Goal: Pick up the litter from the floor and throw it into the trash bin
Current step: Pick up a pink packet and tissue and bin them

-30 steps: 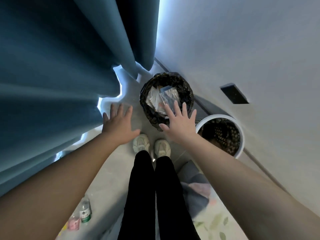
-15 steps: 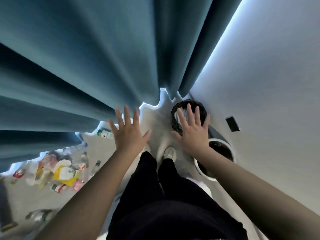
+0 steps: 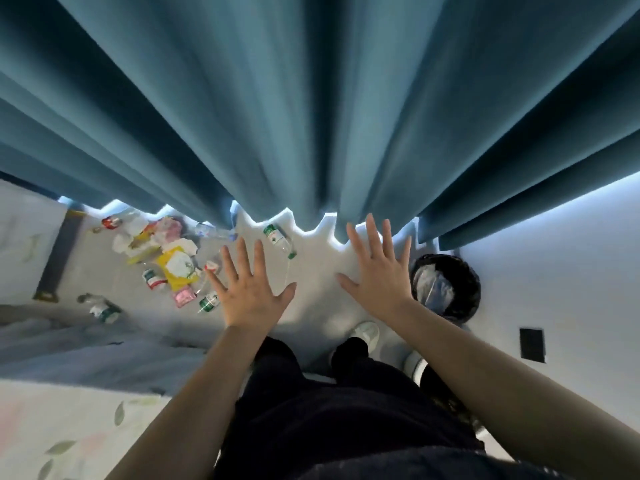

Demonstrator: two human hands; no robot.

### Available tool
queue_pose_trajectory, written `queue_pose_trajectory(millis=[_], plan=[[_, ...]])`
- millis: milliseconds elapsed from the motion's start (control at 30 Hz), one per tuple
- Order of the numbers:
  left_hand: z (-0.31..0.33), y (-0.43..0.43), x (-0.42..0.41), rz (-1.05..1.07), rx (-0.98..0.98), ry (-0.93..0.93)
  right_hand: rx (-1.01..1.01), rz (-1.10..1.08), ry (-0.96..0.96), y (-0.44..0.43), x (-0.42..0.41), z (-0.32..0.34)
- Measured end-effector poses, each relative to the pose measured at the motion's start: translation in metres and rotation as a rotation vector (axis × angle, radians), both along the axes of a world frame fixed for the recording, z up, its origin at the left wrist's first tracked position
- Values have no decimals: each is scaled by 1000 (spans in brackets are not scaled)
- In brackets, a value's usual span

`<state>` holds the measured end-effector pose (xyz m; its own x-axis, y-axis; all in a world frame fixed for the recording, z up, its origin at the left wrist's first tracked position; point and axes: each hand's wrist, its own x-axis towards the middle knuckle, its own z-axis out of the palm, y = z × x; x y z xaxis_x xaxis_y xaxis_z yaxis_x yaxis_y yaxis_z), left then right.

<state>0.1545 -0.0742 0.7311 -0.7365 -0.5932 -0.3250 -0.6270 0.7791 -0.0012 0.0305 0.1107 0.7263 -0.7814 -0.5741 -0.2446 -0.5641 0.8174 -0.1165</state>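
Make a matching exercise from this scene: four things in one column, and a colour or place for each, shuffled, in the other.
1. curtain
2. bin
3. yellow packet
4. wall plate

A. lying left of the left hand
B. black-lined, right of the right hand
C. blue, hanging
D. dark, at the far right

Pairs: 1-C, 2-B, 3-A, 4-D

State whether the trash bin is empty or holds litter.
Not empty: clear plastic wrappers lie inside the trash bin.
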Motion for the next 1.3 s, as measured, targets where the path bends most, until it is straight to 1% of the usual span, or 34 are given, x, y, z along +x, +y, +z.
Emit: queue_pose_trajectory(millis=[200, 367, 533, 633, 800, 1000, 1133, 1300], plan=[[-8, -91, 81, 146, 57, -46, 20, 69, -10, -101, 48, 0], [-6, -170, 137, 170, 29, -83, 45, 92, -75, -188, 90, -8], [-5, -219, 175, 272, 33, -78, 118, 198, -93, -245, 109, -14], [-12, -235, 193, 358, 77, -120, 146, 259, -116, -269, 110, -18], [-27, -257, 205, 455, 148, -187, 199, 360, -132, -306, 98, -30], [-36, -294, 194, 578, 165, -192, 233, 469, -180, -358, 67, -43], [-45, -320, 184, 653, 168, -205, 287, 616, -165, -407, 44, -49], [-66, -350, 178, 710, 231, -279, 382, 791, -151, -475, 40, -63]])
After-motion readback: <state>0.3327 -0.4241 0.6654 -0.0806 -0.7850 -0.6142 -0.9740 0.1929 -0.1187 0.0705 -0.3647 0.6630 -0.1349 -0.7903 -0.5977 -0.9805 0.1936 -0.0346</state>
